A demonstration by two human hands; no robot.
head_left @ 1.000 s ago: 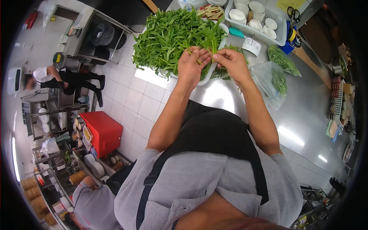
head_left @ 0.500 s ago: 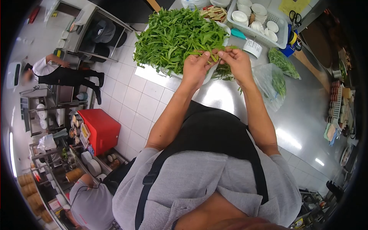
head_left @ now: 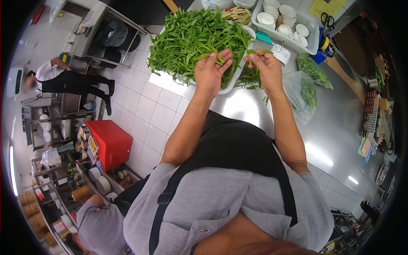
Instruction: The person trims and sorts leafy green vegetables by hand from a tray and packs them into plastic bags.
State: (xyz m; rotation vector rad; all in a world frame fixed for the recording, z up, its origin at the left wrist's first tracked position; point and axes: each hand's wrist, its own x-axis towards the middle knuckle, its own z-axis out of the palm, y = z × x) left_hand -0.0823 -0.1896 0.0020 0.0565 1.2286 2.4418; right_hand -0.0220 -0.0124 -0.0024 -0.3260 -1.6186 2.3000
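A large heap of leafy greens (head_left: 187,40) fills a white tray (head_left: 230,87) at the top of the view. Over the tray's near edge, my left hand (head_left: 212,70) is closed on green stems, its thumb pressing them against the fingers. To its right and apart from it, my right hand (head_left: 265,68) pinches a leafy green piece between thumb and fingertips. Beneath and beside my right hand, more greens (head_left: 250,76) lie on the metal table (head_left: 272,114). A clear plastic bag (head_left: 297,95) with greens inside is just right of my right wrist.
A basket (head_left: 314,36) of small white dishes stands behind, beside a white labelled container (head_left: 281,54). Another bundle of greens (head_left: 314,70) lies at right. Scissors (head_left: 327,20) stand in a blue holder. One person (head_left: 68,80) stands at far left, another (head_left: 100,225) at lower left. A red box (head_left: 110,144) is nearby.
My hands, together half a second ago, have moved apart, each with a piece of greens. The standing person at far left has shifted an arm since a second ago.
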